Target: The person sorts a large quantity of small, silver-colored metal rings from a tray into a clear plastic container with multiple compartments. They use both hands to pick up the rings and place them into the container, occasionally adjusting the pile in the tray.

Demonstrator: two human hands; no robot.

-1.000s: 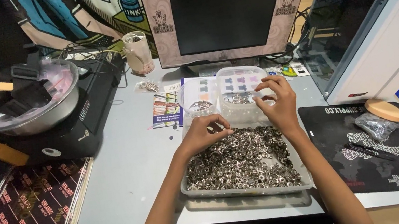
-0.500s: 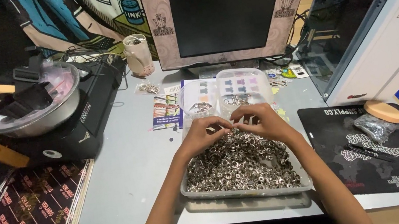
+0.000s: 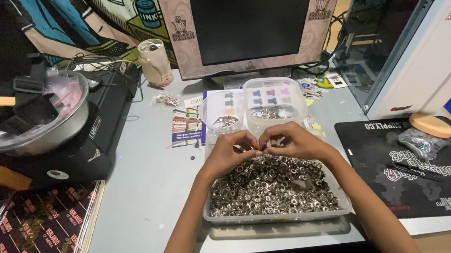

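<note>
A clear plastic tray [image 3: 214,218] full of small silver metal rings [image 3: 271,187] lies on the grey desk in front of me. My left hand [image 3: 229,153] and my right hand [image 3: 291,142] meet fingertip to fingertip over the tray's far edge, pinching a small metal piece between them; the piece itself is mostly hidden by the fingers. Just beyond the hands stand two clear tubs: a left tub [image 3: 222,112] and a right tub [image 3: 273,100], each with a few metal pieces inside.
A dark monitor [image 3: 254,15] stands behind the tubs and a white computer case [image 3: 427,30] at right. A black mat [image 3: 417,171] with a tan disc lies at right. A metal bowl [image 3: 27,118] on a black machine and a patterned board [image 3: 35,227] sit at left.
My right hand has come back from the right tub to the tray's far edge. Both hands have closed together there, fingertips touching.
</note>
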